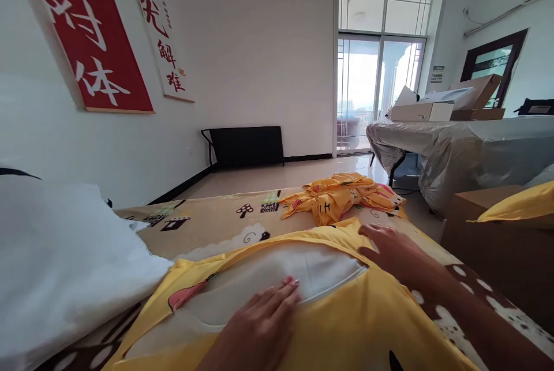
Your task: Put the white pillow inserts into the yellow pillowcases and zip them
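A white pillow (311,270) lies partly inside a yellow pillowcase (346,313), showing through the case's long opening. My left hand (264,319) rests flat on the pillow and the near edge of that opening, its fingers stretched out. At the far right corner of the pillowcase is my right hand (385,244), with thumb and fingers apart against the yellow cloth. A pink printed patch shows on the case's left side. Beneath everything spreads a beige and brown patterned blanket (225,215).
Another white pillow (64,267) lies at the left. Crumpled yellow cloth (341,198) sits at the blanket's far edge. To the right stand a cardboard box (489,238), yellow fabric (523,206) above it, and a plastic-covered table (476,146) bearing boxes. A black folded panel (249,146) leans by the wall.
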`<state>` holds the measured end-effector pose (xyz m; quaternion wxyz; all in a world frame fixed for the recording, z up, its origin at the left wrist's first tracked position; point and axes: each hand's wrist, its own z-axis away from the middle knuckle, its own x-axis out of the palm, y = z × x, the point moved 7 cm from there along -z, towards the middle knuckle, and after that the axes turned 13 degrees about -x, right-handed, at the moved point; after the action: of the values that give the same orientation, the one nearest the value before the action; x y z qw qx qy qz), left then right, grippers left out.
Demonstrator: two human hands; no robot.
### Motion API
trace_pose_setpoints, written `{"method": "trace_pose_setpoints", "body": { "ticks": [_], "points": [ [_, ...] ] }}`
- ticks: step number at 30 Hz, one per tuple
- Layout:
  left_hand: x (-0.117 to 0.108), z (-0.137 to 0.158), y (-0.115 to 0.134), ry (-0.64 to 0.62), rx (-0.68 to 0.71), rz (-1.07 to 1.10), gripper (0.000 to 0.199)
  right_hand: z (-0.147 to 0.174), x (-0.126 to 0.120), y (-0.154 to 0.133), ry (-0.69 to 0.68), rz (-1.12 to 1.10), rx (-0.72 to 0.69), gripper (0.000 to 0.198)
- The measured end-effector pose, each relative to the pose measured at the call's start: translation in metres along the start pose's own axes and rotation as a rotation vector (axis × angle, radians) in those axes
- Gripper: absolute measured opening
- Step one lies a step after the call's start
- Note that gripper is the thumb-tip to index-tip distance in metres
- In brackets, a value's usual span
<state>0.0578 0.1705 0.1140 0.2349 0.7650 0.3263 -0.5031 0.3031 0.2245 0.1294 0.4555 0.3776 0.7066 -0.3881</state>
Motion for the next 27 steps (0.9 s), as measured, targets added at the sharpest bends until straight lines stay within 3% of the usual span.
{"method": "trace_pose_setpoints", "body": {
  "ticks": [3, 5, 7, 10, 13, 16, 20, 23, 25, 27],
  "points": [
    [0.034, -0.062, 0.031, -0.151, 0.103, -0.082, 0.036, -0.06, 0.007, -0.025, 0.166, -0.057, -0.104, 0.028],
    [0.055, -0.093, 0.043, -0.222, 0.128, -0.046, 0.031, -0.079, 0.029, -0.025, 0.276, -0.17, -0.134, 0.028],
    [0.073, -0.108, 0.047, -0.245, 0.15, 0.05, 0.03, -0.086, 0.061, -0.015, 0.303, -0.288, -0.142, 0.033],
    [0.098, -0.104, 0.042, -0.192, 0.192, 0.204, 0.043, -0.085, 0.105, 0.001, 0.188, -0.38, -0.137, 0.046],
    [0.117, -0.092, 0.035, -0.047, 0.25, 0.287, 0.041, -0.08, 0.125, 0.005, 0.025, -0.391, -0.231, 0.069],
    [0.119, -0.081, 0.034, 0.206, 0.373, 0.323, 0.03, -0.079, 0.126, 0.003, -0.065, -0.382, -0.287, 0.088],
    [0.11, -0.075, 0.034, 0.397, 0.386, 0.243, 0.029, -0.078, 0.115, -0.001, -0.047, -0.335, -0.31, 0.087],
    [0.101, -0.078, 0.036, 0.412, 0.294, 0.103, 0.027, -0.077, 0.102, -0.001, 0.001, -0.277, -0.295, 0.06],
    [0.098, -0.082, 0.038, 0.358, 0.243, 0.009, 0.027, -0.076, 0.095, 0.008, 0.023, -0.185, -0.186, 0.04],
    [0.098, -0.089, 0.041, 0.239, 0.208, -0.046, 0.029, -0.073, 0.087, 0.021, 0.045, -0.074, -0.053, 0.033]
  ]
}}
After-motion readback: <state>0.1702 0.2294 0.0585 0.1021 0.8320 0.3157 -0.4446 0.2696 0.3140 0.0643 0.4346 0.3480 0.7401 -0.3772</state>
